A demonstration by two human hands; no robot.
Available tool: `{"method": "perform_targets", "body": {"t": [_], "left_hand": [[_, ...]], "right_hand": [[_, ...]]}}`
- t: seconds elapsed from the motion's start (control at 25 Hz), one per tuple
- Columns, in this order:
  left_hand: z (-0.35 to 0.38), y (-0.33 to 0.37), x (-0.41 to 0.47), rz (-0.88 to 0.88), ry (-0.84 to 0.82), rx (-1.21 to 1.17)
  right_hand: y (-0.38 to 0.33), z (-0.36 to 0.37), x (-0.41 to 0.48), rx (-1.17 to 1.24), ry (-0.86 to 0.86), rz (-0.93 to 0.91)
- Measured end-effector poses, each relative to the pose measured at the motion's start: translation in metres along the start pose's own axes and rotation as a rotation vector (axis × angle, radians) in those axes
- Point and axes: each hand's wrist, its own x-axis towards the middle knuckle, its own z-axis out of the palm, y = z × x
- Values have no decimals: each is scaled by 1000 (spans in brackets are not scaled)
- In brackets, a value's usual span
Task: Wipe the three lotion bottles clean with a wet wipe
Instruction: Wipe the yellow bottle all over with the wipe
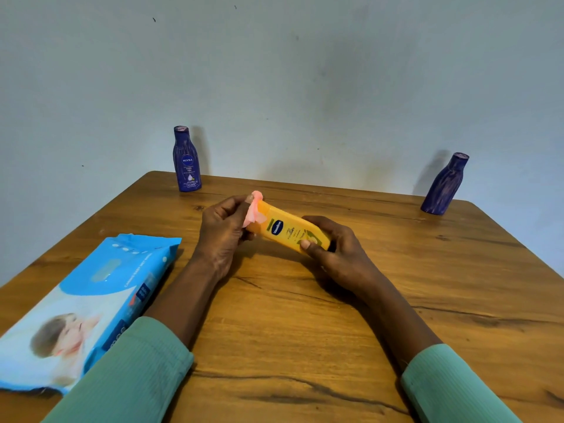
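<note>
A yellow lotion bottle (288, 232) is held lying sideways above the middle of the wooden table (305, 315). My right hand (334, 253) grips its right end, thumb on the label. My left hand (221, 232) pinches a pink wet wipe (254, 210) against the bottle's left end. A dark blue lotion bottle (186, 160) stands upright at the table's far left edge. A second dark blue bottle (444, 184) stands at the far right corner.
A large blue pack of wet wipes (85, 303) lies flat on the table's left side, close to my left forearm. A pale wall rises right behind the table's far edge.
</note>
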Motion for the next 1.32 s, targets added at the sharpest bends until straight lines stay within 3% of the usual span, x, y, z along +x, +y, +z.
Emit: {"method": "perform_targets", "body": {"t": [0.2, 0.4, 0.6, 0.76, 0.84, 0.96, 1.16, 1.32], "left_hand": [[9, -4, 1, 80, 129, 253], [17, -7, -6, 388, 146, 592], [3, -11, -11, 524, 285, 919], [31, -7, -12, 556, 280, 912], [28, -4, -9, 488, 212, 876], [24, -11, -14, 360, -40, 818], [28, -18, -24, 386, -349, 825], [19, -20, -30, 362, -572, 784]], "right_hand": [[0, 5, 0, 42, -6, -18], [-1, 4, 3, 230, 84, -2], [-9, 12, -12, 74, 12, 30], [-12, 14, -17, -4, 42, 9], [-17, 40, -18, 85, 97, 12], [-16, 72, -20, 287, 226, 91], [-18, 64, -10, 495, 517, 144], [-23, 52, -9, 644, 578, 238]]}}
